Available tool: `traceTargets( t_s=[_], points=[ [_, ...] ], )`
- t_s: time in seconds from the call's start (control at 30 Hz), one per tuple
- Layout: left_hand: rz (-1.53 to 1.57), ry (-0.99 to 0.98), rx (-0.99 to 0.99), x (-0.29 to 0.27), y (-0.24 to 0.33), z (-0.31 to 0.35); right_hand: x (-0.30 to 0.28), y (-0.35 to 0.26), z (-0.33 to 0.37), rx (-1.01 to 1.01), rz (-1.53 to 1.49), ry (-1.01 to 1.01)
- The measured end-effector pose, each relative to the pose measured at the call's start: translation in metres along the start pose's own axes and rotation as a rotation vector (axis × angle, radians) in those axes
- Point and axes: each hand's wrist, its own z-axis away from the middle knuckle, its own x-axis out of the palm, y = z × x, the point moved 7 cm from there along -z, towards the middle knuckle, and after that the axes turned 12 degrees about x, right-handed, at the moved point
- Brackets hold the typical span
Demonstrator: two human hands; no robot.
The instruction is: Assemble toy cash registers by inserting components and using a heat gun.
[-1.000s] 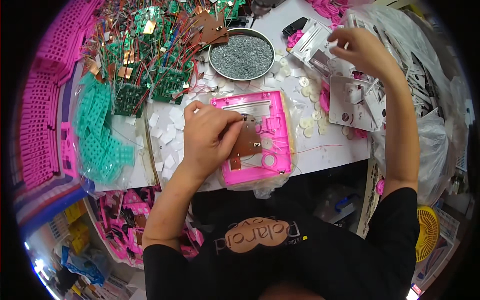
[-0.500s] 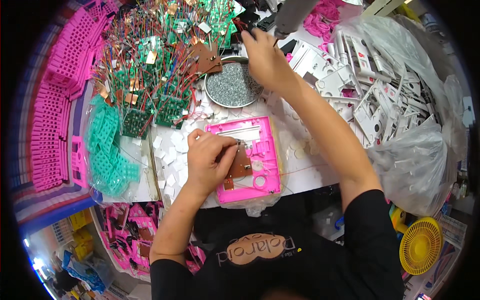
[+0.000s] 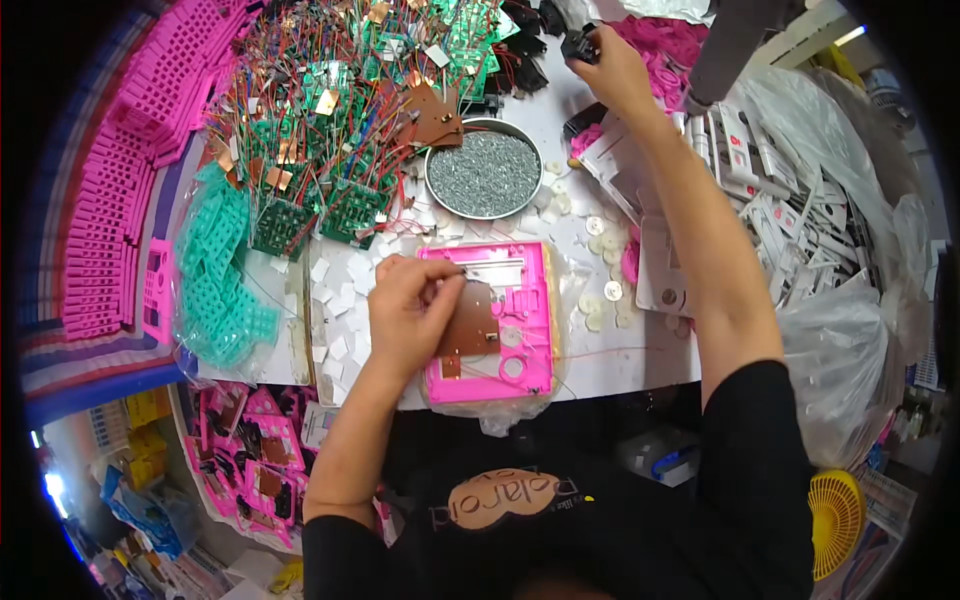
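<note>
Steadying the flat brown board [image 3: 472, 325] in the rectangular pink plastic casing [image 3: 541, 335] wants light pressure: the left hand [image 3: 406, 310] pinches at the board's upper edge, its hold unclear; the right hand [image 3: 616, 72] clasps a small black part [image 3: 580, 45].

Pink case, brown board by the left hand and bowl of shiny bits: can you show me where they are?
Pink case [image 3: 538, 345]: head view, on its bare right side.
Brown board [image 3: 470, 320]: head view, middle of its flat face.
Bowl [image 3: 489, 126]: head view, far inner wall.
</note>
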Motion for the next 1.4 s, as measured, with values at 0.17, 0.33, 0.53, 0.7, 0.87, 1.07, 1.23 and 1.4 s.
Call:
traceTargets(
  t_s=[0.17,0.33,0.53,0.7,0.87,1.07,1.23,1.4],
  points=[
    [0.513,0.251,-0.327,0.003,-0.037,0.017,-0.02,-0.075,0.133,0.486,-1.563,-0.265],
    [0.571,0.186,-0.264,0.008,-0.033,0.018,-0.076,-0.097,0.248,0.226,-1.142,-0.46],
    [0.298,-0.092,0.03,-0.004,-0.004,0.001,-0.052,-0.097,0.283,0.382,-0.827,-0.62],
    [0.084,-0.236,0.276,-0.01,0.01,-0.014,-0.055,-0.13,0.268,-0.077,-0.105,-0.442],
    [-0.061,-0.392,0.505,-0.008,0.028,-0.028,-0.058,-0.143,0.263,-0.288,-0.203,-0.382],
    [-0.144,-0.63,0.622,0.005,0.038,-0.042,-0.046,-0.138,0.263,-0.264,-0.288,-0.487],
    [-0.19,-0.721,0.675,0.011,0.046,-0.046,-0.046,-0.141,0.265,-0.324,-0.248,-0.478],
    [-0.256,-0.767,0.674,0.008,0.051,-0.038,-0.048,-0.149,0.266,-0.406,-0.179,-0.464]
  ],
)
